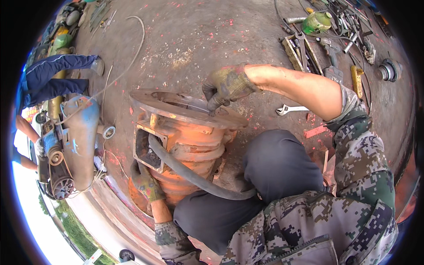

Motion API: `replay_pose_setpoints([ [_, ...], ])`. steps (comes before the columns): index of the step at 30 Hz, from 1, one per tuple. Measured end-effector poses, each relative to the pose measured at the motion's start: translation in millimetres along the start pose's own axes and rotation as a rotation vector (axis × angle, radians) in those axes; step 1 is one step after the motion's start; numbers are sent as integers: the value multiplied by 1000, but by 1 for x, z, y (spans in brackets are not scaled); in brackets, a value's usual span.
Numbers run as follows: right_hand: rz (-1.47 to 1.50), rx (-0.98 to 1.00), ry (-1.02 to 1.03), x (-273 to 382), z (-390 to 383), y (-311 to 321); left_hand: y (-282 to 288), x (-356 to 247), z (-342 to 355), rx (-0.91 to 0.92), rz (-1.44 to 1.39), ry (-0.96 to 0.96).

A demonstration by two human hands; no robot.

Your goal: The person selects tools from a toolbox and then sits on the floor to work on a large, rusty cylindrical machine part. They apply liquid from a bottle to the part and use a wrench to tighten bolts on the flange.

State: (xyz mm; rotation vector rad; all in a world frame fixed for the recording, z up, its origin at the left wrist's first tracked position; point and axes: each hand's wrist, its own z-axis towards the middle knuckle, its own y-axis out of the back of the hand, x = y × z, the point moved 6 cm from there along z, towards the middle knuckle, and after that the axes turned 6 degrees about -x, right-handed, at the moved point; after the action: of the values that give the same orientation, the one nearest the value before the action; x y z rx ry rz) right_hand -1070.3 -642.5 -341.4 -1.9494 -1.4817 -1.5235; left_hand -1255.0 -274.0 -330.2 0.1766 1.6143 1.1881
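Observation:
An orange, worn motor housing (194, 148) stands between my legs, a wide rusty flange (152, 105) on its top. A square box opening (142, 148) on its left side looks dark inside. From this opening a thick grey-black cable (190, 174) curves across to my lap. My gloved left hand (147, 182) grips the housing just below the box, its fingertips partly hidden. At the flange's right part, my gloved right hand (229, 86) has its fingers curled and pointing down against the rim. What those fingers pinch, if anything, is hidden.
An adjustable wrench (291, 109) lies right of the flange. Beyond it are a tool tray (302, 53), a power drill (330, 57), a green jug (316, 23) and a round metal part (390, 70). At left, another person in blue trousers (57, 73) works beside an air compressor (81, 141).

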Motion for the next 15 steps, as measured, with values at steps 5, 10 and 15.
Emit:
replay_pose_setpoints([
  [5, 111, -23, 334, -10, 7, 3, -4, -12, -5, -24, -38, -34],
  [10, 35, -15, -84, 7, -3, 3, 5, -12, -6, -17, 23, -71],
  [15, -48, 31, 304, -22, 17, -3, -4, -15, -6, 15, -2, -25],
])
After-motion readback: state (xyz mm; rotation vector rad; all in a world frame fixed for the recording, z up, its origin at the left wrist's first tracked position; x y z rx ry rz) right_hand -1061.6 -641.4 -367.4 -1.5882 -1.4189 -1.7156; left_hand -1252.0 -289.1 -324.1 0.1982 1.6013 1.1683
